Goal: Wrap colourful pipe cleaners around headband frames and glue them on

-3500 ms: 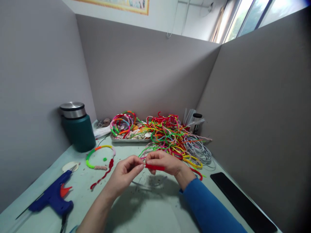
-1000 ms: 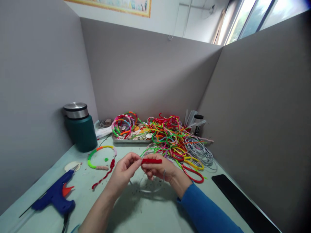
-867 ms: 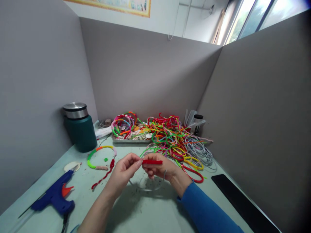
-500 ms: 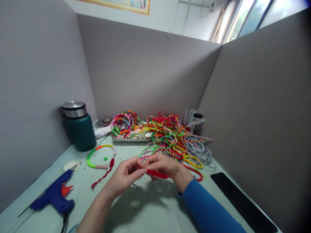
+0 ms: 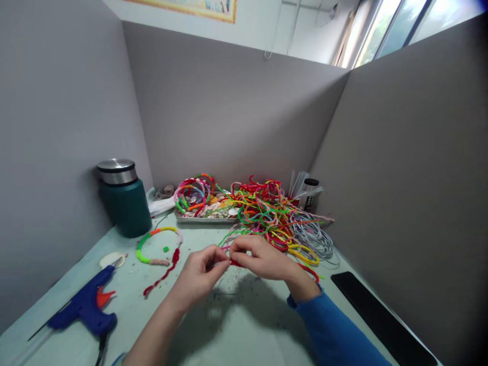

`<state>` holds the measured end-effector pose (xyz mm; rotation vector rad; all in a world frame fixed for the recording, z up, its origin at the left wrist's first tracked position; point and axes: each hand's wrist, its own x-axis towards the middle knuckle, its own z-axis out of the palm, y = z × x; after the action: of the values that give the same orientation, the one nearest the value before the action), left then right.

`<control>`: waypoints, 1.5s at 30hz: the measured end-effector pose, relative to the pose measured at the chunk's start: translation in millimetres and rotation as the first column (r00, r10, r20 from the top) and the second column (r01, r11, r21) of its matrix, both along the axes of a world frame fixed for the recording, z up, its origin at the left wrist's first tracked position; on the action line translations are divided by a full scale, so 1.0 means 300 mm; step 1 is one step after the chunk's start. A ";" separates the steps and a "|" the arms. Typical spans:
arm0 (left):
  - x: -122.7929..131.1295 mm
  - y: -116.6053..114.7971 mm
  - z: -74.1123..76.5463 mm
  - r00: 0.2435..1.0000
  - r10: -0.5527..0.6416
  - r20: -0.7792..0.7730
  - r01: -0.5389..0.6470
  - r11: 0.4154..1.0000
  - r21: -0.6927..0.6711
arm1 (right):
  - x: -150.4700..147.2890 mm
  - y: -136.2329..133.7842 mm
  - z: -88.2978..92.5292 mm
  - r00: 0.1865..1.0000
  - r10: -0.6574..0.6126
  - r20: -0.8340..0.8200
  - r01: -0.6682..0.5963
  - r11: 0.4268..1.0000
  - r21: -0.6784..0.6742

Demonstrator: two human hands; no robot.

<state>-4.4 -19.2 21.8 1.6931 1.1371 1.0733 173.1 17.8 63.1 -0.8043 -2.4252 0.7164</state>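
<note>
Over the middle of the table my left hand (image 5: 202, 269) is closed, thumb and fingertips pinching one end of a short red pipe cleaner (image 5: 236, 263). Right beside it, my right hand (image 5: 263, 258) is closed too, its thumb and fingers bent down over the same red piece. Most of that piece is hidden behind the right fingers. To the left lies a multicoloured pipe cleaner ring (image 5: 139, 249) that is not joined up. A dark red twisted pipe cleaner (image 5: 163, 275) trails on the table near my left wrist.
A blue glue gun (image 5: 82, 300) lies front left, below a green bottle (image 5: 125, 208). Behind my hands stand a metal tray (image 5: 206, 220) of bits and rings and a tangled pile of pipe cleaners (image 5: 263, 203). A black strip (image 5: 381, 315) lies at right; grey partitions (image 5: 229, 112) enclose the table.
My right hand has turned over, palm more downward, and its wrist has shifted right. The red piece, in plain sight before, is now mostly covered. My left hand has hardly moved.
</note>
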 end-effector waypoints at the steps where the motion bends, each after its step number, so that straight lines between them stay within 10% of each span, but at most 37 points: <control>1: 0.000 0.001 -0.002 1.000 0.012 0.002 -0.012 1.000 0.001 | 0.001 -0.003 0.000 1.000 -0.010 0.010 0.009 0.999 0.053; 8: -0.001 0.007 -0.005 0.994 0.090 0.069 -0.090 0.996 -0.002 | 0.001 -0.022 -0.003 0.999 -0.030 0.039 0.019 0.965 0.261; 15: 0.000 0.025 -0.020 0.967 0.183 0.179 -0.164 0.980 -0.114 | -0.037 -0.011 -0.042 0.980 -0.145 0.138 0.027 0.780 0.626; 24: -0.008 0.032 -0.026 0.964 0.203 0.170 -0.187 0.976 -0.109 | -0.019 0.012 -0.053 0.976 -0.216 -0.016 0.212 0.939 0.270; 45: -0.011 0.028 -0.024 0.984 0.164 0.065 -0.170 0.982 0.088 | -0.022 0.010 -0.044 0.991 -0.130 -0.027 0.133 0.954 0.268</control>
<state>-7.8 -10.9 14.7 1.6495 1.2262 1.2891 166.6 20.7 50.0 -0.8374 -2.3663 0.3286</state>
